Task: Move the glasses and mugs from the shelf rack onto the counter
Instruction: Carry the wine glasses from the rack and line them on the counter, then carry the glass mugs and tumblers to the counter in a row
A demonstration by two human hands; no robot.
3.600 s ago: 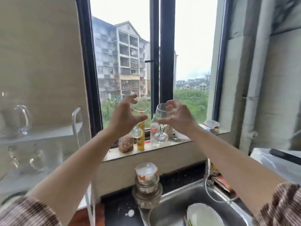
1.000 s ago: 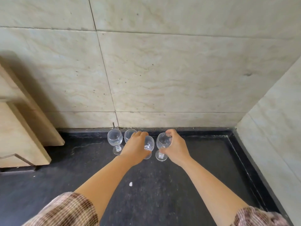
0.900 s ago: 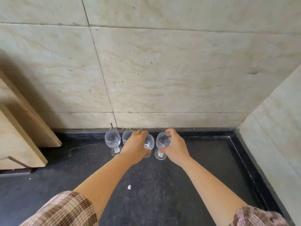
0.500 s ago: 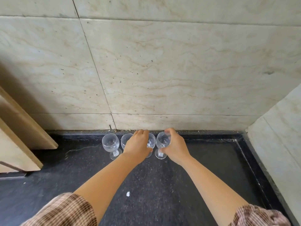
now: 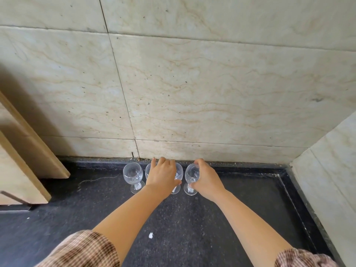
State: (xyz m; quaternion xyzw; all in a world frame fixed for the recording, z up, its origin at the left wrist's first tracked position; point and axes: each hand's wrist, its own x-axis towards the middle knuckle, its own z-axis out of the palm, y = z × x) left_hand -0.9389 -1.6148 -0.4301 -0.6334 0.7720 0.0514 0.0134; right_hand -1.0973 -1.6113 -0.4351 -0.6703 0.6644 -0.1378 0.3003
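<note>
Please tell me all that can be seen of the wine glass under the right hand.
The wine glass is clear, with a round bowl, a short stem and a round foot. It looks empty and stands upright on the dark counter, close to the tiled wall. The right hand grips its bowl from the right.

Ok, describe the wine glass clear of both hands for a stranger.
On the black counter, against the marble wall, stand four stemmed glasses in a row. It is the leftmost glass, left of the left hand, the only one fully uncovered.
</note>
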